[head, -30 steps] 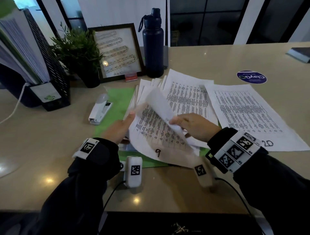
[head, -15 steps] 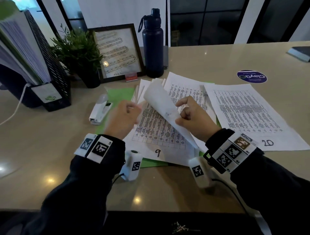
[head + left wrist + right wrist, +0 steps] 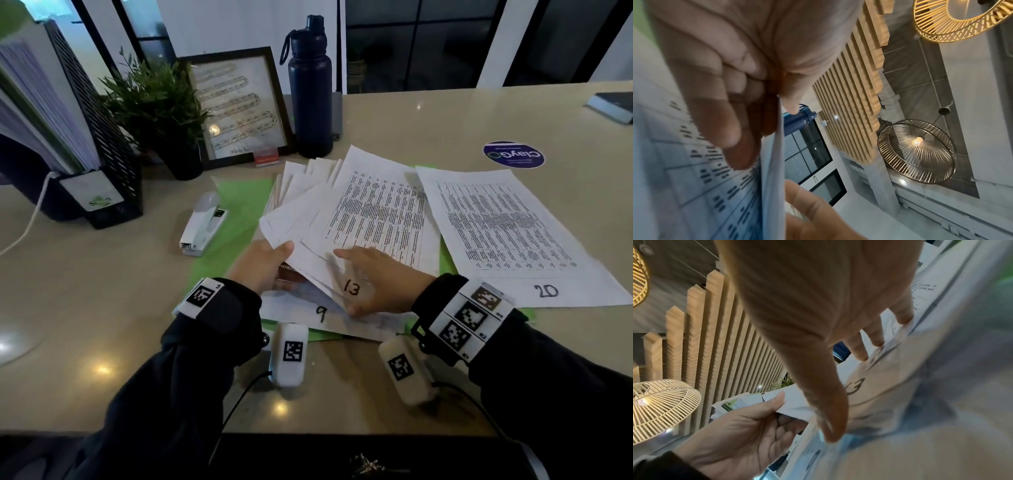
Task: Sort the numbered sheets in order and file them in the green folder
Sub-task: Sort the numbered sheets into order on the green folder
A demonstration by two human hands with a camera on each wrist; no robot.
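Matt white paper sheets (image 3: 376,212) lie on a glossy, smooth beige tabletop (image 3: 85,308).

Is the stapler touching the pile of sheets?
Apart. In the head view, a strip of green folder shows between the stapler and the sheets.

The left hand (image 3: 263,265) pinches a lifted bundle of sheets (image 3: 291,219), thumb on top, fingers curled beneath. Beside it, the right hand (image 3: 373,281) lies spread, fingertips pressing down.
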